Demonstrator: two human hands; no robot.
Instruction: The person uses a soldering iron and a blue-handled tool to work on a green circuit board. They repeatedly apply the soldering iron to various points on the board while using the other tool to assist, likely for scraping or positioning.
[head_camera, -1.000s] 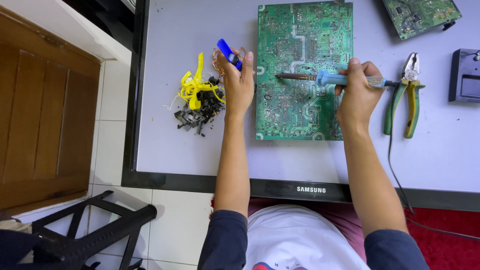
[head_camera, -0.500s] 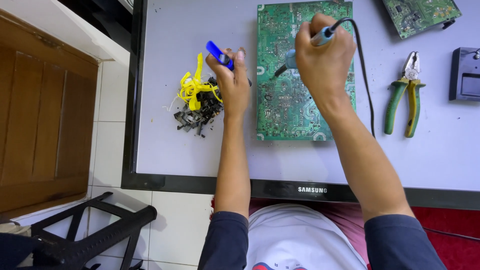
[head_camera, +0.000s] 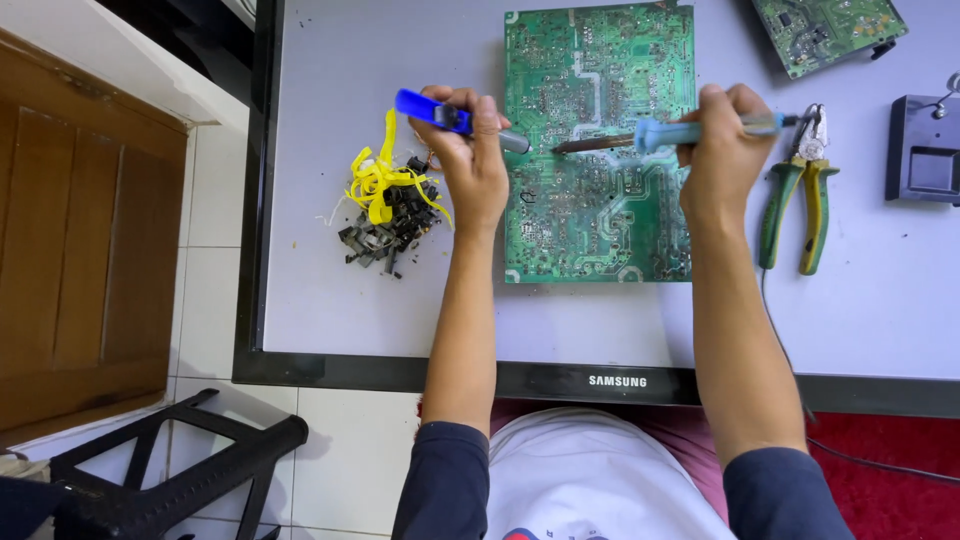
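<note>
A large green circuit board (head_camera: 600, 200) lies flat on a grey panel (head_camera: 350, 300) that serves as the work surface. My left hand (head_camera: 470, 165) grips a blue desoldering pump (head_camera: 440, 112), its grey tip at the board's left edge. My right hand (head_camera: 725, 150) holds a soldering iron (head_camera: 660, 135) with a light blue grip, lying level, its metal tip over the board's middle and pointing left toward the pump tip. The iron's cord runs down past my right arm.
A heap of dark removed parts and yellow strips (head_camera: 385, 210) sits left of my left hand. Green-handled pliers (head_camera: 795, 195) lie right of the board. A dark holder (head_camera: 925, 150) and a second green board (head_camera: 830, 30) are at the far right. A black stool (head_camera: 170, 480) stands on the floor.
My right hand has swung the iron from an upright hold over the board's top back to a level position, tip pointing left. The left hand has shifted the pump slightly toward the board.
</note>
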